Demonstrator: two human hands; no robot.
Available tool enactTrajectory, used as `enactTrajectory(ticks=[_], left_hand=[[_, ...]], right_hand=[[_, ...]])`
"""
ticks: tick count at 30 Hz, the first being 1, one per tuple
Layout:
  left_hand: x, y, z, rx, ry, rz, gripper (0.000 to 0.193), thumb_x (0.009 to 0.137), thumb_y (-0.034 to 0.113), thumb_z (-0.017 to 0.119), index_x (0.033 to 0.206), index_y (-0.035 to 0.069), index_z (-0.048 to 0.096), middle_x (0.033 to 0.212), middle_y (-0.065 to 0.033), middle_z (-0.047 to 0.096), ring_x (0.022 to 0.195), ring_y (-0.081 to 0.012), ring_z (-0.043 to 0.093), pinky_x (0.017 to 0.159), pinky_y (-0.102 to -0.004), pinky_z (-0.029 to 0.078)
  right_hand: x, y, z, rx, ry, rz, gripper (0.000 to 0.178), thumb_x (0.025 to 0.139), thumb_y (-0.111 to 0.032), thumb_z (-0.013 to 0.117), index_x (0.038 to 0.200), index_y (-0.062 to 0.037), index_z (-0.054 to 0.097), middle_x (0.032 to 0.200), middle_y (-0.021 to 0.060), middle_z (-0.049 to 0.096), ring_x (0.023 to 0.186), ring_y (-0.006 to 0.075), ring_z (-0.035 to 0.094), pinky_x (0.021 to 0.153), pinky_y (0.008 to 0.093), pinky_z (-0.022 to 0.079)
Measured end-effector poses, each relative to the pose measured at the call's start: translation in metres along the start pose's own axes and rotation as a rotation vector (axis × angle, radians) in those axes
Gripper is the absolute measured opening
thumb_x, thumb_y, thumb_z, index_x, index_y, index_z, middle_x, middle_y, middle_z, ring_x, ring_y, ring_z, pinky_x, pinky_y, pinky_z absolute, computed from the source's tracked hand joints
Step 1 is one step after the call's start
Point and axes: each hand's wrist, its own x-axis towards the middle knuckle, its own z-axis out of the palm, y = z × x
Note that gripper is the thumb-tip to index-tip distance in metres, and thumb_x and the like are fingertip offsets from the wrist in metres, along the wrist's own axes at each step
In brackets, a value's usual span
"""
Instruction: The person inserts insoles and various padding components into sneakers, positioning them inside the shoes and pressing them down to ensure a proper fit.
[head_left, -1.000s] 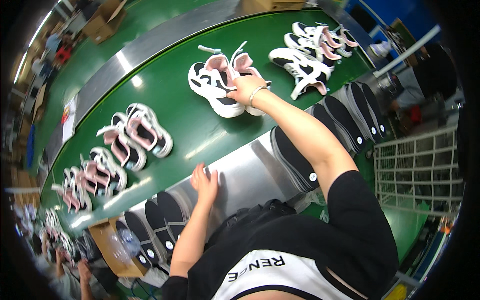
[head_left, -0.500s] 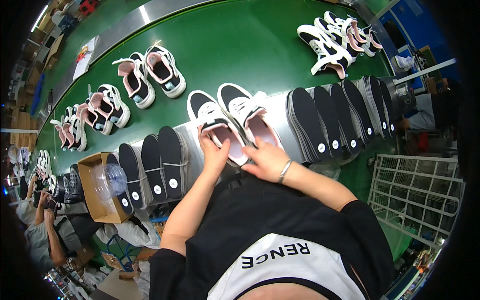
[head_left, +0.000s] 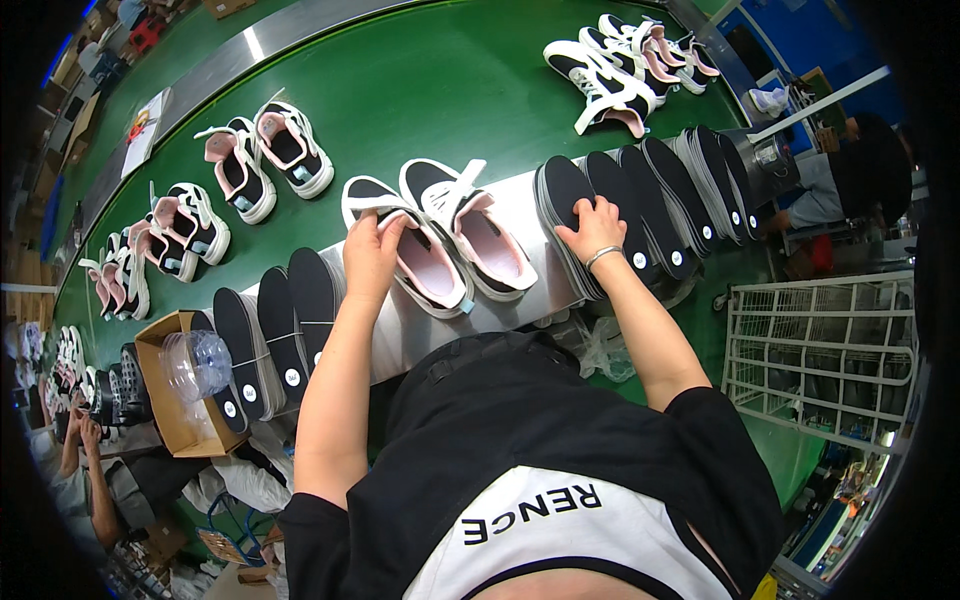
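Observation:
A pair of black-and-white sneakers with pink lining stands side by side in front of me, a left sneaker (head_left: 425, 262) and a right sneaker (head_left: 492, 240). My left hand (head_left: 370, 255) pinches the left sneaker's upper at the opening with thumb and fingers. Pale insoles show inside both shoes. To the right, my right hand (head_left: 597, 228) rests over the nearest stacks of black insoles (head_left: 562, 182), its fingers bent and spread apart on them. The thumb reaches toward the first stack, and the palm hides part of the one behind.
More insole stacks (head_left: 690, 190) line the metal ledge (head_left: 385, 345) on both sides. Other sneakers (head_left: 290, 145) stand on the green table (head_left: 400, 80). A cardboard box (head_left: 170, 400) with clear plastic sits left; a white wire rack (head_left: 820, 345) stands right. Another person works at far left.
My right hand has left the right sneaker and moved right onto the insole stacks. My left hand has shifted up along the left sneaker's opening. The view has shifted slightly.

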Motion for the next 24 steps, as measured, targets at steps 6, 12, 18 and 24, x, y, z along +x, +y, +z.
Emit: enactTrajectory(ticks=[6,12,18,24], left_hand=[[0.0,-0.003,-0.008,-0.07,-0.075,0.067,0.019,0.08,0.019,0.048,0.087,0.003,0.056,0.076,-0.0149,0.059,0.072,-0.0299,0.057,0.066,-0.035,0.043],[0.006,0.001,0.002,-0.244,-0.019,-0.197,0.021,0.072,0.011,0.048,0.087,-0.002,0.055,0.078,-0.0151,0.062,0.075,-0.0261,0.06,0.068,-0.0314,0.045],[0.003,-0.015,0.013,-0.476,0.041,-0.347,0.016,0.07,0.004,0.05,0.084,0.001,0.058,0.076,-0.0084,0.064,0.073,-0.0169,0.061,0.066,-0.026,0.046],[0.001,-0.003,0.023,-0.383,0.151,-0.356,0.011,0.067,0.012,0.053,0.075,0.006,0.058,0.072,-0.0085,0.063,0.07,-0.0224,0.061,0.065,-0.0307,0.046]], right_hand=[[0.001,0.0,-0.005,-0.014,-0.088,0.025,0.042,0.061,-0.039,0.068,0.091,-0.0132,0.054,0.095,0.0095,0.051,0.093,0.0277,0.049,0.075,0.0425,0.039],[0.009,0.025,-0.006,0.394,0.132,-0.073,0.04,0.058,-0.032,0.071,0.085,-0.0081,0.054,0.09,0.0118,0.051,0.087,0.0283,0.048,0.074,0.0365,0.04],[-0.028,-0.053,-0.122,0.696,0.078,-0.86,0.01,0.062,-0.007,0.061,0.068,-0.0021,0.055,0.085,0.0102,0.048,0.072,0.0198,0.051,0.062,0.0271,0.042],[-0.06,-0.132,-0.084,-0.168,-0.144,-1.108,0.01,0.065,-0.015,0.055,0.061,-0.0059,0.057,0.077,0.0108,0.05,0.062,0.0256,0.057,0.055,0.0372,0.046]])
